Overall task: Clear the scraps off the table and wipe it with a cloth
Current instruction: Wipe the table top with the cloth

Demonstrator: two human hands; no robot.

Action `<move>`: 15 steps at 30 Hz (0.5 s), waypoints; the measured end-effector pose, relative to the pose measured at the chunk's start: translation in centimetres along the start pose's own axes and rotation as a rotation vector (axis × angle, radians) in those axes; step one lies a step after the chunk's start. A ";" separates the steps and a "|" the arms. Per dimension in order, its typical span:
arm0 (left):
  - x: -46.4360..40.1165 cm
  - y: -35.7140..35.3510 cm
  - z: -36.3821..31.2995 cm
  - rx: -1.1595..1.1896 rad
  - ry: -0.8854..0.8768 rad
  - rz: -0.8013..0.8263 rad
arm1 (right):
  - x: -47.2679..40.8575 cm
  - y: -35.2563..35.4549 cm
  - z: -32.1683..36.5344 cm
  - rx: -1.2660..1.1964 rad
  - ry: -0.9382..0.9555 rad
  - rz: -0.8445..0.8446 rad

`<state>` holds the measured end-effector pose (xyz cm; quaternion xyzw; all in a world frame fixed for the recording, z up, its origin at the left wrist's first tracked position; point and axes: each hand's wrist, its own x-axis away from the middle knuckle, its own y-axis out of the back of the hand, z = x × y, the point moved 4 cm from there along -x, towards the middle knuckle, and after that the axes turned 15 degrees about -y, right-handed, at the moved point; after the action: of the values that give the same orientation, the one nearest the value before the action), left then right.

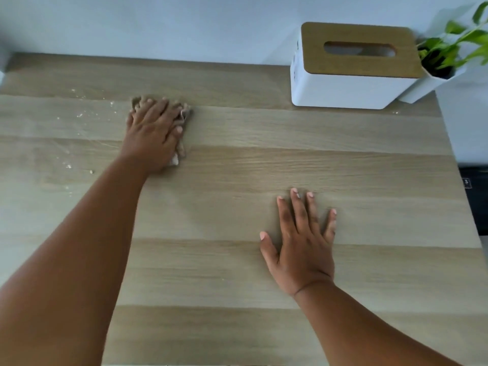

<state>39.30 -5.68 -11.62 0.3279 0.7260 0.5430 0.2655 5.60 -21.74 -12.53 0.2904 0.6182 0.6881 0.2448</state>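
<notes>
A: How is the left hand (151, 128) placed, and what is in its grip?

B: It is laid palm down on a crumpled beige cloth (182, 133), which is pressed against the wooden bench (237, 165) towards the far left. The fingers are spread over the cloth and bent slightly at the tips, so the fabric is pressed rather than pinched. Cloth is seen past the fingertips and along the thumb side of the hand.

A: And the right hand (303, 241)?

B: Nothing is held by it. It is rested flat on the bare bench nearer the front right, with all the fingers straight and splayed and the thumb out to the side. The two hands are kept well apart.

A: Where are the scraps?

B: Pale crumbs (79, 114) are scattered over the bench to the left of the cloth, near the left edge, along with faint smeared streaks. One small speck is seen near the box at the far right.

A: Which containers are seen, and what is in them?

B: A white tissue box (340, 85) with a wooden lid is stood at the far right corner against the wall. Whether tissue is inside cannot be told through the slot. Just beside it, a white pot (433, 80) is placed, holding a green leafy plant (456, 46).
</notes>
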 end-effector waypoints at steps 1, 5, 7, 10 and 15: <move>-1.5 0.0 -0.1 -0.002 0.038 -0.011 | 0.0 0.0 0.0 0.003 -0.002 0.001; -4.7 -1.5 -2.9 -0.016 0.079 0.030 | -0.1 -0.2 0.0 0.000 -0.005 0.005; -3.9 -2.2 -5.2 -0.024 0.009 0.040 | -0.1 -0.3 0.1 0.009 -0.001 0.006; -0.3 -3.0 -8.6 -0.030 -0.093 0.021 | -0.1 -0.4 -0.1 0.001 -0.004 0.003; 8.4 -3.9 -13.2 -0.028 -0.188 0.010 | 0.0 -0.1 0.2 -0.036 -0.007 -0.016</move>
<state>23.40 -8.14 -12.08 0.3775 0.6885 0.5212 0.3343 5.72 -21.62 -12.62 0.2836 0.6072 0.6962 0.2574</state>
